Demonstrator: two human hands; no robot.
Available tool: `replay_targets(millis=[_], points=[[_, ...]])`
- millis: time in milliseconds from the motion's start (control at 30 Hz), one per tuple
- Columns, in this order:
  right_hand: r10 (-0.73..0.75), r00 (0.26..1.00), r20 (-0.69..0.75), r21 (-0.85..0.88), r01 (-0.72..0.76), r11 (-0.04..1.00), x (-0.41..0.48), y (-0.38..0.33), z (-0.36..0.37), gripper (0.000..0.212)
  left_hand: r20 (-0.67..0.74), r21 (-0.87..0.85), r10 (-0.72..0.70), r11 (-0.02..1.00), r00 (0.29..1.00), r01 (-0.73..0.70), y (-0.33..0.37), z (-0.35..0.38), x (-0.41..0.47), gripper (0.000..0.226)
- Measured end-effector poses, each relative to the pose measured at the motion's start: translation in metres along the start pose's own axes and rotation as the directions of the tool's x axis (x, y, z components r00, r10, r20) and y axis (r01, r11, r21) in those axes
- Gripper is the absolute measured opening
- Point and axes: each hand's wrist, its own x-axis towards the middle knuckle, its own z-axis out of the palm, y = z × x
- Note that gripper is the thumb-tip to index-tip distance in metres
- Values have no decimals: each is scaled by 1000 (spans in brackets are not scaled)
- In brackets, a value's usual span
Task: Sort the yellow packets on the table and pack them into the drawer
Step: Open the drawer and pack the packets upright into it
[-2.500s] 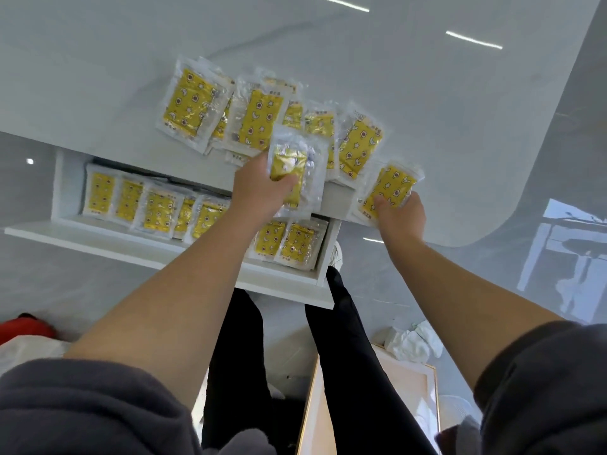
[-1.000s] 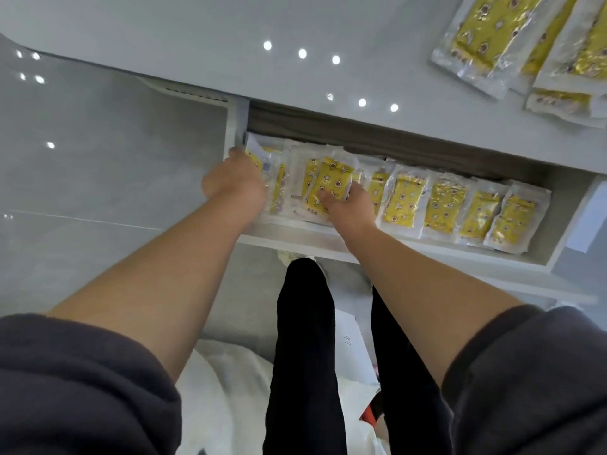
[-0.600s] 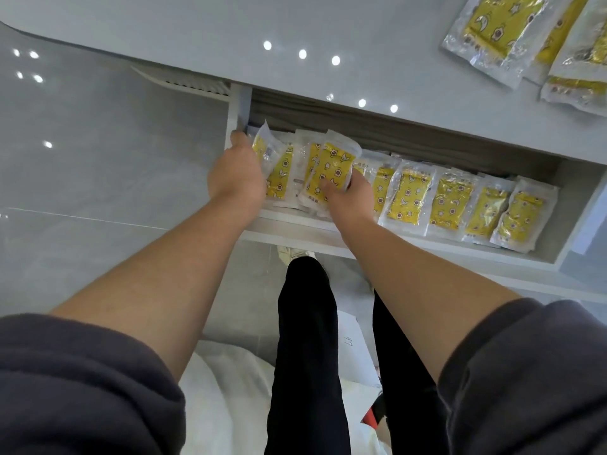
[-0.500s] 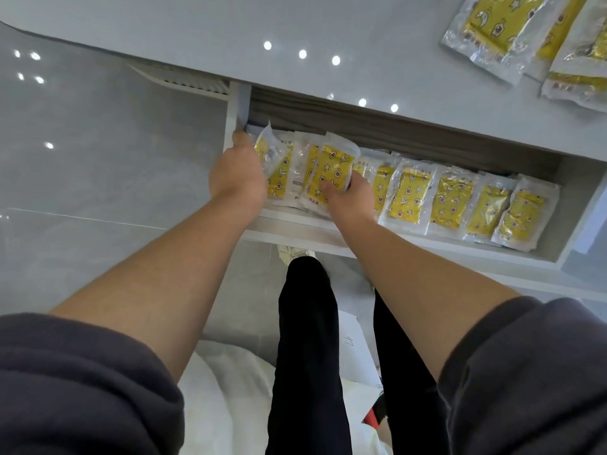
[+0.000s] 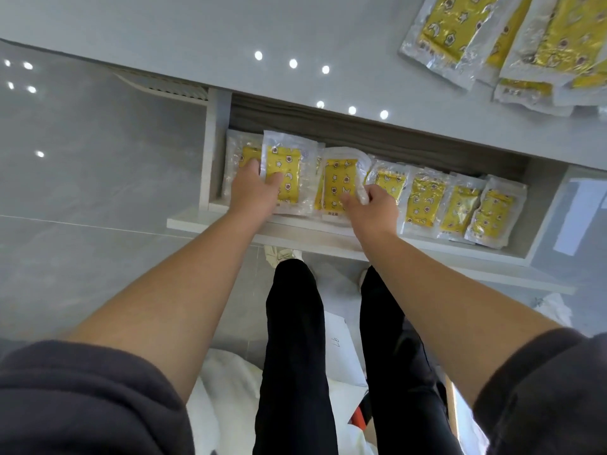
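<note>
Two grips busy at drawer [image 5: 305,233] left end: your L hand [image 5: 254,192] holds first pkt [image 5: 285,172], R hand [image 5: 374,208] pinches next pkt [image 5: 340,182] by its edge. Spare pkts [image 5: 453,34] on tabletop [image 5: 164,24].

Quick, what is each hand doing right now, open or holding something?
Left hand: grips a packet near the drawer's left end.
Right hand: pinches the next packet over.

Open drawer [image 5: 312,234] holding a row of yellow packets [image 5: 423,200]. Left hand [image 5: 254,192] grips a raised packet [image 5: 289,172] at 9 o'clock; right hand [image 5: 374,210] pinches the next packet [image 5: 340,178]. Loose packets [image 5: 446,34] lie at 1 o'clock on the table [image 5: 164,24].
</note>
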Motion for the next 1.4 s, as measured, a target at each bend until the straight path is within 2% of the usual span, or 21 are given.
replay_targets(millis=[133,200,267,333,467,633,767,833,900,1000,1067,1133,1267,1400], points=[[77,996,-50,-52,-80,995,17,16,-21,17,150,6,57,998,987,-58,15,26,-1,18],[122,992,-44,-147,-127,981,24,22,-26,11,160,62,54,996,986,-65,19,41,3,15],[124,992,-26,-279,-127,952,28,27,-28,12,106,212,42,975,993,-64,20,53,5,25],[130,991,-26,-393,-129,911,31,30,-29,9,31,405,46,913,998,-55,23,60,4,22],[162,986,-41,-490,-161,857,32,33,-40,6,-49,626,16,780,999,18,30,61,-1,18],[173,984,30,-472,-139,871,20,35,-70,31,-47,704,66,710,997,-14,48,58,-21,25],[139,980,141,-480,-56,876,5,30,-97,22,85,673,129,724,988,-153,68,67,-48,25],[111,971,211,-476,3,879,-2,28,-115,19,141,687,163,694,977,-215,76,73,-62,24],[54,964,262,-520,93,849,-5,27,-130,20,178,760,175,601,968,-248,80,80,-68,36],[-101,953,284,-641,267,719,5,28,-138,32,166,871,148,441,975,-215,77,89,-60,67],[-214,930,299,-686,365,630,18,28,-133,46,138,898,157,396,978,-190,73,92,-47,85],[-283,910,304,-683,415,601,29,22,-121,60,112,910,174,376,978,-171,68,89,-33,100],[-366,885,288,-665,460,588,54,6,-87,82,136,931,255,298,957,-211,58,83,0,103],[-347,864,366,-697,501,513,77,-7,-60,97,281,931,306,141,910,-335,53,83,19,110]])
